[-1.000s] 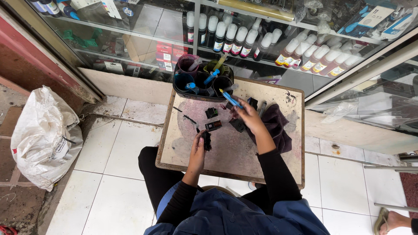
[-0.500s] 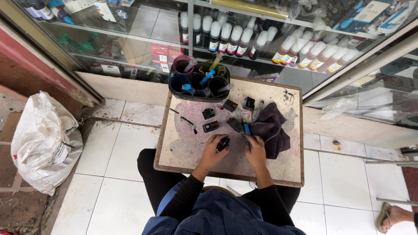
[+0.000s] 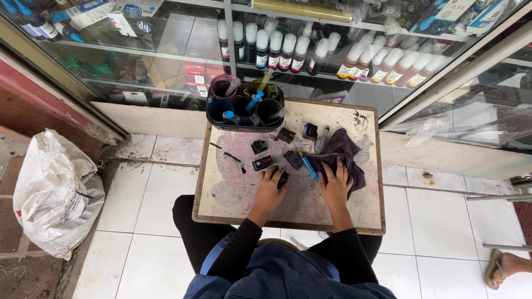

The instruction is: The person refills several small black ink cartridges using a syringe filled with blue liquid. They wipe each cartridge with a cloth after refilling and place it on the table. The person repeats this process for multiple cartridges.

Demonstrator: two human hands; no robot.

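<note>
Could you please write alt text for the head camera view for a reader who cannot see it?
Seen from above, a seated person's left hand holds a small black ink cartridge on a stained square tabletop, while the right hand presses a dark purple cloth. More small black cartridges and a black tub of syringes lie beyond.

Inside the glass showcase (image 3: 166, 61), a row of white-capped bottles (image 3: 277, 50) with dark labels stands on the middle shelf, and just right of them bottles (image 3: 382, 66) with yellow and red labels. Red boxes (image 3: 197, 75) sit on the shelf below, and blue-and-white cartons (image 3: 97, 11) lie at its upper left.
</note>
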